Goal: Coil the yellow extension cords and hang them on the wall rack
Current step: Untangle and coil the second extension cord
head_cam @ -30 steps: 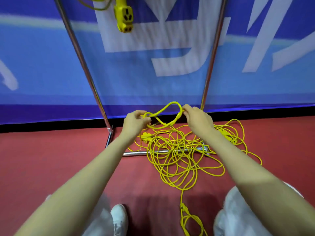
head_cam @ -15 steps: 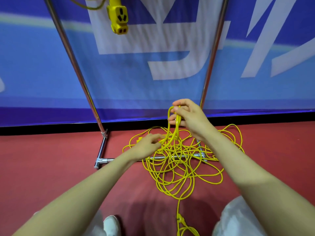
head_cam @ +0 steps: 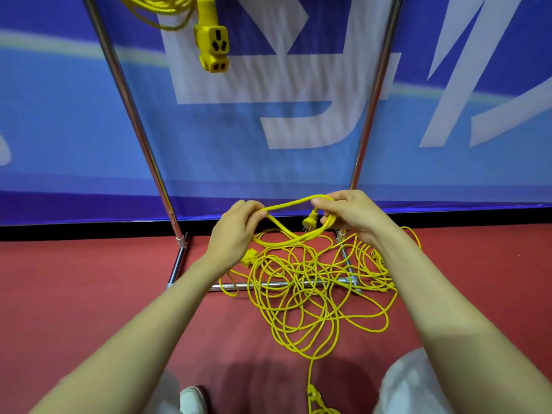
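A tangled yellow extension cord [head_cam: 301, 294] lies heaped on the red floor over the rack's base bars. Above the heap I hold a small loop of that cord [head_cam: 286, 239] between both hands. My left hand [head_cam: 236, 231] pinches the loop's left end. My right hand [head_cam: 349, 212] grips its right end, and the cord's plug [head_cam: 310, 219] hangs just below my fingers. A yellow socket block [head_cam: 249, 258] rests under my left wrist. Another coiled yellow cord with its socket end [head_cam: 212, 46] hangs from the rack at the top.
Two chrome uprights [head_cam: 134, 115] [head_cam: 375, 94] of the rack stand before a blue banner wall [head_cam: 59, 130]. Its chrome base bar [head_cam: 283, 284] crosses the floor under the cords. More cord [head_cam: 316, 398] trails toward my feet, and a white shoe [head_cam: 192, 400] shows at the bottom.
My left hand rose from the heap and took the loop's left end. My right hand turned the loop from upright to lying sideways, and the plug now shows beneath it.
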A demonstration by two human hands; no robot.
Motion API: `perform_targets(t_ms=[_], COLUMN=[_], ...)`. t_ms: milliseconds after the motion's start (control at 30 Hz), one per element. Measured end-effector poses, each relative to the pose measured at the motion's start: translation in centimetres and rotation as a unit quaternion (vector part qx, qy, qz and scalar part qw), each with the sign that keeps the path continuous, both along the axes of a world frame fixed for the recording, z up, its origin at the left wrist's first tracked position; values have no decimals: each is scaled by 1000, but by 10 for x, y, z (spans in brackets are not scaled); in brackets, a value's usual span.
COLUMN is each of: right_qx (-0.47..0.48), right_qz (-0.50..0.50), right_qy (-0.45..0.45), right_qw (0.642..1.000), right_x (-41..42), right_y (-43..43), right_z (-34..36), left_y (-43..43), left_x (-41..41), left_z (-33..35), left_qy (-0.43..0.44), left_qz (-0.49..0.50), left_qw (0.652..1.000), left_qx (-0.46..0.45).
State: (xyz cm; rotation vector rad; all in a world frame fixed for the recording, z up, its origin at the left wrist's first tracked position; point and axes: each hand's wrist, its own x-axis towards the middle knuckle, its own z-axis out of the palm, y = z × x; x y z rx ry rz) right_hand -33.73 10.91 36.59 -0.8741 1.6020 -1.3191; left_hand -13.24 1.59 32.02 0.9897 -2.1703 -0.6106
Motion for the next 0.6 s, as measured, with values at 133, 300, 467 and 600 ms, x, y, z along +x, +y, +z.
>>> perform_targets(t_ms=[133, 300, 467, 600], right_qx=[-10, -27, -42, -55], right_qz=[-5, 14, 32, 43], right_qy=[33, -82, -177, -201], right_qw=[999, 996, 983, 977], right_x=[1, 5, 9, 10], right_y=[-9, -15, -19, -19], right_z=[-7, -5, -6, -2], left_y=[0, 4, 2, -1], left_x=[-2, -6, -4, -2], left_z=[-6, -6, 0, 1], left_qy=[-1, 46, 56, 88], left_qz=[-12, -7, 4, -1], left_qw=[998, 991, 993, 980], left_qx=[69, 127, 102, 178])
